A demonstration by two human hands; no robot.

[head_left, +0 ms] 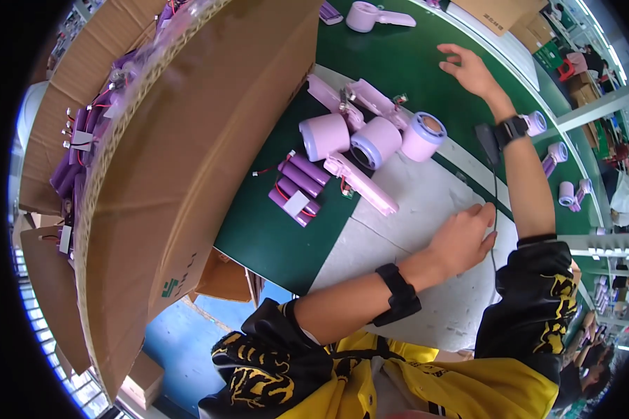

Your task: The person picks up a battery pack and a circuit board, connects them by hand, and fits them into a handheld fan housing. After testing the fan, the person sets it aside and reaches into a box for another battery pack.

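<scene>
Fingers loosely bent and thumb apart, the left hand (460,239) hangs over the grey board (426,192), seemingly empty; the right hand (468,72), half spread, holds nothing above the green surface (377,52). Pink housings (376,143) crowd the board's far left corner; purple cells (304,177) lie off its left edge, presumably grouped for easy reach.

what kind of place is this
Most likely a factory assembly line: part-assembled lilac devices lie on a green workbench, wired purple cylinders that look like battery packs sit beside them, and a big cardboard box holds more of those.
</scene>
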